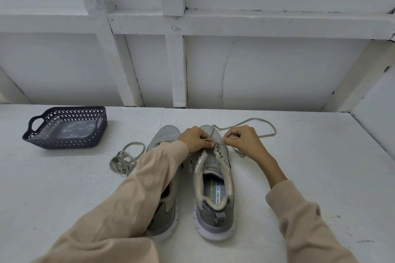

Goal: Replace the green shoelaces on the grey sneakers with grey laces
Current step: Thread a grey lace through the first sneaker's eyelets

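Two grey sneakers stand side by side, toes away from me. The right sneaker (pixel 213 188) has no lace in its upper eyelets. My left hand (pixel 195 137) pinches a grey lace (pixel 252 121) at the lowest eyelets near the toe. Opposite it, my right hand (pixel 243 137) pinches the same lace, which loops away over the table to the right. The left sneaker (pixel 168 134) is largely hidden under my left forearm. A second grey lace (pixel 125 161) lies coiled on the table left of the shoes. No green lace is plainly visible.
A dark perforated plastic basket (pixel 64 143) stands at the back left of the white table (pixel 310 177); something pale lies in it, unclear what. A white panelled wall rises behind the table.
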`<state>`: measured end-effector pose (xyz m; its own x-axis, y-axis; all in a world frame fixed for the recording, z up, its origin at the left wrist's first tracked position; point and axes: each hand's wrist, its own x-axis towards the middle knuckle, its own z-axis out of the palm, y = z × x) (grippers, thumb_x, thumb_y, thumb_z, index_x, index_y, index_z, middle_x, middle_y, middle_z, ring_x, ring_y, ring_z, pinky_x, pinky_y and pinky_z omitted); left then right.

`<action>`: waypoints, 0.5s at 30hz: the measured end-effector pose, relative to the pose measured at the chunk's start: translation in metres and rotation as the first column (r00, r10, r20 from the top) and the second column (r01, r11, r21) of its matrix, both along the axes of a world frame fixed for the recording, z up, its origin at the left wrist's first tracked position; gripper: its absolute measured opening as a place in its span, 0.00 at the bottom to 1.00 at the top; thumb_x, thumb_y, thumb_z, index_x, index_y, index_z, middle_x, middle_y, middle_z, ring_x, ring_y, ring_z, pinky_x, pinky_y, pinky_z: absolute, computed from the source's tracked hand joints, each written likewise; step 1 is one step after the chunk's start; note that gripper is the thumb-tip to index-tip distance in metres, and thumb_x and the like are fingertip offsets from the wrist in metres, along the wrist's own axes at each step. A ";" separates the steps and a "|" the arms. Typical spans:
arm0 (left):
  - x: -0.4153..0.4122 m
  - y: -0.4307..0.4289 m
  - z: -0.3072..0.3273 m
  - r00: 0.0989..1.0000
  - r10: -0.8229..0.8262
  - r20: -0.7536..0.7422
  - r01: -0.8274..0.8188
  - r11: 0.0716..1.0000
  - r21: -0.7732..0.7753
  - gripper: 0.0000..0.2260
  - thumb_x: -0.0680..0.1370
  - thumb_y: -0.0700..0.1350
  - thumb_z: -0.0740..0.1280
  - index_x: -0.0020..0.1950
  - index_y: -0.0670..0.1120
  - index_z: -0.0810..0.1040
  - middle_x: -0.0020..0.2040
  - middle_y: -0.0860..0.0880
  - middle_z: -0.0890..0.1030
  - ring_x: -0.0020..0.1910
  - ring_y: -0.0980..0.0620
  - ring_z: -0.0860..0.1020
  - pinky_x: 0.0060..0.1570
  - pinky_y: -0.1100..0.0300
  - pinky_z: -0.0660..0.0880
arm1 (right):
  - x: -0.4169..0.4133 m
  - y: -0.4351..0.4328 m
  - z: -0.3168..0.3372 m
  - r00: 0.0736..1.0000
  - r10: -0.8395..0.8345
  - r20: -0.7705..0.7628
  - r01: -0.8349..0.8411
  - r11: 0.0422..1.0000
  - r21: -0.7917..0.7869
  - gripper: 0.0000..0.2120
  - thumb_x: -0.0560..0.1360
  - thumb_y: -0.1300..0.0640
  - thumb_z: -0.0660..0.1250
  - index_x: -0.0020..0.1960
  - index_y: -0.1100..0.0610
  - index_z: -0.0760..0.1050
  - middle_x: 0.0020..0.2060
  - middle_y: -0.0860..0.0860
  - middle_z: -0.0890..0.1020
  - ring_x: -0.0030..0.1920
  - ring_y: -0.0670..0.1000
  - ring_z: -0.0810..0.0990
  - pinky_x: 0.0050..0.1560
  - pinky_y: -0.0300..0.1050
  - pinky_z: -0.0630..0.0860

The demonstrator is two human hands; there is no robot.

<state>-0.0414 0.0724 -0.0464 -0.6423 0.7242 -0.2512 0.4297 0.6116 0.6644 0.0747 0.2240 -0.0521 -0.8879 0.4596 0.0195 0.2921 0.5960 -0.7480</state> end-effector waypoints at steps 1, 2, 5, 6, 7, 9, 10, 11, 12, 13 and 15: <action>0.000 0.000 0.000 1.000 -0.002 0.008 0.002 1.000 0.001 0.09 0.72 0.48 0.73 0.51 0.49 0.84 0.46 0.47 0.83 0.45 0.54 0.75 0.45 0.61 0.69 | 0.000 0.000 0.000 1.000 -0.001 -0.003 0.001 1.000 -0.027 0.06 0.70 0.60 0.72 0.37 0.52 0.82 0.35 0.63 0.82 0.32 0.56 0.76 0.28 0.48 0.77; 0.000 0.000 0.001 1.000 -0.005 0.012 0.005 1.000 0.002 0.09 0.72 0.47 0.73 0.51 0.49 0.84 0.47 0.46 0.84 0.45 0.54 0.75 0.45 0.61 0.69 | 0.001 0.000 0.000 1.000 -0.002 -0.007 0.002 0.999 -0.050 0.06 0.71 0.60 0.72 0.37 0.51 0.82 0.36 0.64 0.82 0.32 0.59 0.77 0.29 0.51 0.78; 0.000 0.000 0.001 1.000 -0.009 0.012 0.009 1.000 0.002 0.08 0.71 0.46 0.74 0.50 0.50 0.84 0.47 0.47 0.84 0.48 0.51 0.78 0.50 0.58 0.72 | 0.002 -0.002 -0.001 1.000 -0.021 -0.014 0.019 0.993 -0.115 0.05 0.71 0.60 0.72 0.37 0.52 0.82 0.36 0.63 0.82 0.36 0.68 0.79 0.34 0.56 0.79; 0.000 0.000 0.001 1.000 -0.011 0.010 0.011 1.000 -0.002 0.08 0.71 0.46 0.74 0.50 0.50 0.85 0.46 0.48 0.84 0.48 0.51 0.78 0.51 0.57 0.73 | 0.003 -0.003 -0.001 0.999 -0.034 -0.013 0.031 0.989 -0.142 0.04 0.71 0.60 0.72 0.38 0.53 0.82 0.33 0.61 0.81 0.32 0.67 0.77 0.32 0.54 0.79; 0.000 0.000 0.001 1.000 -0.012 0.008 0.012 1.000 -0.005 0.08 0.71 0.46 0.74 0.49 0.50 0.85 0.45 0.48 0.84 0.48 0.52 0.78 0.52 0.57 0.74 | 0.004 -0.003 -0.002 0.999 -0.047 -0.008 0.045 0.985 -0.168 0.04 0.72 0.60 0.72 0.39 0.54 0.82 0.29 0.57 0.79 0.28 0.62 0.74 0.28 0.50 0.77; 0.001 -0.001 0.001 1.000 -0.011 -0.001 0.011 1.000 -0.006 0.07 0.70 0.45 0.75 0.48 0.51 0.85 0.45 0.49 0.84 0.48 0.51 0.79 0.53 0.56 0.75 | 0.004 -0.005 -0.003 0.998 -0.059 0.002 0.058 0.977 -0.203 0.03 0.73 0.61 0.71 0.41 0.56 0.82 0.22 0.47 0.74 0.24 0.52 0.69 0.24 0.43 0.73; 0.001 -0.001 0.001 1.000 -0.008 -0.008 0.008 1.000 -0.006 0.07 0.70 0.45 0.75 0.47 0.51 0.85 0.44 0.49 0.84 0.48 0.51 0.79 0.54 0.55 0.75 | 0.004 -0.005 -0.003 0.998 -0.061 0.003 0.060 0.974 -0.219 0.03 0.73 0.61 0.71 0.41 0.57 0.83 0.20 0.44 0.72 0.23 0.50 0.67 0.23 0.42 0.71; 0.002 -0.001 0.001 1.000 -0.005 -0.012 0.005 1.000 -0.006 0.07 0.70 0.45 0.75 0.47 0.51 0.85 0.44 0.49 0.84 0.48 0.51 0.79 0.53 0.55 0.75 | 0.005 -0.006 -0.003 0.998 -0.062 0.001 0.061 0.969 -0.238 0.02 0.73 0.61 0.71 0.42 0.58 0.83 0.18 0.43 0.71 0.22 0.49 0.67 0.24 0.42 0.71; 0.002 -0.001 0.001 1.000 -0.003 -0.013 0.003 1.000 -0.006 0.07 0.70 0.45 0.75 0.47 0.51 0.85 0.44 0.50 0.83 0.47 0.52 0.79 0.53 0.56 0.75 | 0.005 -0.006 -0.004 0.998 -0.066 -0.002 0.063 0.964 -0.258 0.03 0.73 0.61 0.71 0.43 0.58 0.83 0.18 0.42 0.71 0.22 0.48 0.66 0.24 0.42 0.70; 0.003 -0.001 0.001 1.000 -0.001 -0.012 0.001 1.000 -0.003 0.07 0.70 0.45 0.75 0.47 0.51 0.85 0.44 0.50 0.83 0.47 0.52 0.78 0.53 0.56 0.75 | 0.005 -0.006 -0.004 0.997 -0.072 -0.005 0.067 0.957 -0.283 0.03 0.73 0.60 0.71 0.43 0.59 0.83 0.18 0.42 0.71 0.21 0.47 0.66 0.24 0.41 0.70; 0.003 -0.001 0.002 1.000 0.001 -0.010 -0.001 1.000 0.002 0.07 0.70 0.45 0.75 0.47 0.51 0.85 0.44 0.49 0.84 0.48 0.52 0.79 0.53 0.56 0.75 | 0.006 -0.008 -0.004 0.996 -0.084 -0.009 0.076 0.940 -0.332 0.03 0.73 0.61 0.71 0.42 0.58 0.83 0.18 0.42 0.71 0.21 0.45 0.65 0.24 0.40 0.68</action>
